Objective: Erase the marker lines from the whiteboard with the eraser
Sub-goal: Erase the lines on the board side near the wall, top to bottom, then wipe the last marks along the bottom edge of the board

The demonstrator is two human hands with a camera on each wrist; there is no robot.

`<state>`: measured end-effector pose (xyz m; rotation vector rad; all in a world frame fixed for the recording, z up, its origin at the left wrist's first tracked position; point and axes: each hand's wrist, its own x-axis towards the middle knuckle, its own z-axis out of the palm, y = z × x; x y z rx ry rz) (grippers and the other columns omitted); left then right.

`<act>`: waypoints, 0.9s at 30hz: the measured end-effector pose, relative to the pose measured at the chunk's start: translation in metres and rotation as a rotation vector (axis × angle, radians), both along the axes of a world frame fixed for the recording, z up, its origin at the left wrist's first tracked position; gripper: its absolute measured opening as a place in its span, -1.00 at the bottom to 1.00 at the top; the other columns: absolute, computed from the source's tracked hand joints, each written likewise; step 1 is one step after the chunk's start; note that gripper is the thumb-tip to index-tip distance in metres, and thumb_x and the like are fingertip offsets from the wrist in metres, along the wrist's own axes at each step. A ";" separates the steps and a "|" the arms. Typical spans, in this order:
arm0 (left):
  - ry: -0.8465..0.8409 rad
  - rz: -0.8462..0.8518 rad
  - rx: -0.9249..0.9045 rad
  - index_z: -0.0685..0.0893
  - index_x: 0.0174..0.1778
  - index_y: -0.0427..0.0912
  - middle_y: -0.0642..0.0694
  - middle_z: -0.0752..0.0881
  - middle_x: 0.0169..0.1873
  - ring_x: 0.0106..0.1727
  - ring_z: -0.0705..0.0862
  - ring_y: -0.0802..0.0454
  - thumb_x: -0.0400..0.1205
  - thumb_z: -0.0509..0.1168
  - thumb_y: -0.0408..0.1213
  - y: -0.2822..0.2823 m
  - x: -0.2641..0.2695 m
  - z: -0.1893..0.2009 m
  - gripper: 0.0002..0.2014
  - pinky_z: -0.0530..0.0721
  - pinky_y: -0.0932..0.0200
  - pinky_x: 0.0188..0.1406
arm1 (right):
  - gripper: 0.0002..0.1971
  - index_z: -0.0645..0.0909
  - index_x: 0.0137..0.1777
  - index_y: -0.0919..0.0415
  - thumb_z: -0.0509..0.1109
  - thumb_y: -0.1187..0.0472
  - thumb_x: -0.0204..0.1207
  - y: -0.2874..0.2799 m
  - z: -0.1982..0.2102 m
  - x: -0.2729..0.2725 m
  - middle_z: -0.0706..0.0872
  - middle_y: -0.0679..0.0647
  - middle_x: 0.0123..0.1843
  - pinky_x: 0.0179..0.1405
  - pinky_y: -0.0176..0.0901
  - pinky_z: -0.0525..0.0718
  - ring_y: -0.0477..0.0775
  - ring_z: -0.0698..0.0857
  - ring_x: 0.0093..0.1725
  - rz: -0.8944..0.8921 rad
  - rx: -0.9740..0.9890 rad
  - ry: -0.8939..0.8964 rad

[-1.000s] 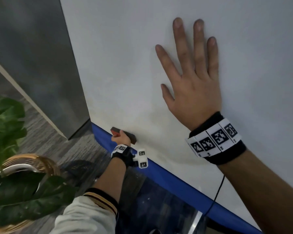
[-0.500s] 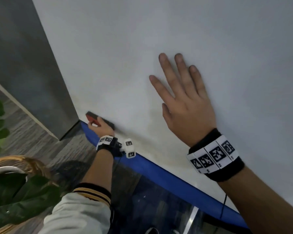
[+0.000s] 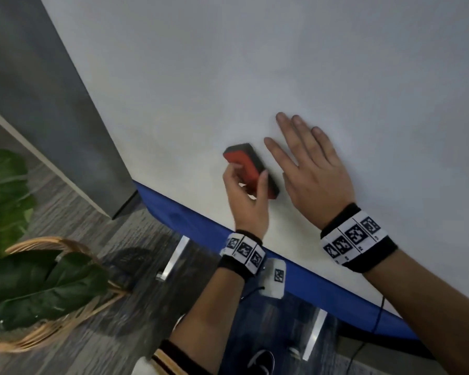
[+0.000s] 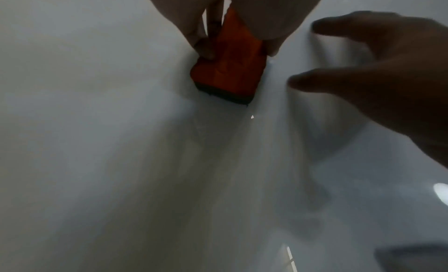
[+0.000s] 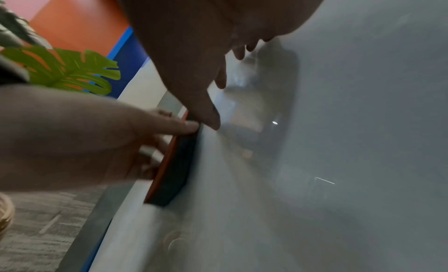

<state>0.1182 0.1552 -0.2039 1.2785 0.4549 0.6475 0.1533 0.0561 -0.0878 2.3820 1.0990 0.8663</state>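
The whiteboard (image 3: 255,77) fills most of the head view, white and bare, with no marker lines that I can make out. My left hand (image 3: 244,196) grips the red-backed eraser (image 3: 244,163) by its long sides and holds its dark felt against the board. The same eraser (image 4: 230,69) shows under my fingers in the left wrist view, and the eraser (image 5: 174,172) is edge-on in the right wrist view. My right hand (image 3: 309,169) lies flat on the board just right of the eraser, fingers straight and spread.
A blue strip (image 3: 295,277) runs along the board's lower edge. A grey wall panel (image 3: 52,104) stands left of the board. A leafy plant (image 3: 16,261) in a wicker basket (image 3: 52,326) sits on the wood floor at lower left.
My left hand has carried the eraser up and right from the board's lower left corner to beside my right hand. The right hand now sits lower in the view.
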 end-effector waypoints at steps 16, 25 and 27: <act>0.149 0.267 -0.230 0.31 0.41 0.04 0.00 0.59 0.15 0.01 0.67 0.21 0.80 0.27 -0.20 -0.072 0.006 -0.088 -0.67 0.72 0.35 -0.10 | -0.24 0.25 0.75 0.17 0.42 0.41 0.58 -0.108 -0.020 -0.011 0.12 0.27 0.78 0.80 0.05 -0.08 0.26 0.11 0.77 0.038 0.071 -0.055; 0.549 0.330 -0.427 0.26 0.59 -0.31 -0.37 0.53 0.43 0.37 0.60 -0.30 0.82 0.24 -0.25 -0.061 0.014 -0.185 -0.53 0.58 0.02 0.26 | -0.19 0.19 0.78 0.17 0.28 0.54 0.53 -0.140 -0.049 -0.018 0.01 0.22 0.80 0.81 0.08 -0.13 0.25 -0.05 0.79 0.007 0.087 0.003; 0.689 0.156 -0.482 0.32 0.38 -0.15 -0.33 0.55 0.37 0.27 0.62 -0.30 0.78 0.30 -0.20 -0.062 -0.006 -0.203 -0.65 0.65 -0.20 0.24 | -0.20 0.16 0.78 0.17 0.25 0.53 0.55 -0.142 -0.052 -0.019 -0.02 0.21 0.81 0.81 0.07 -0.16 0.23 -0.07 0.79 0.009 0.088 0.016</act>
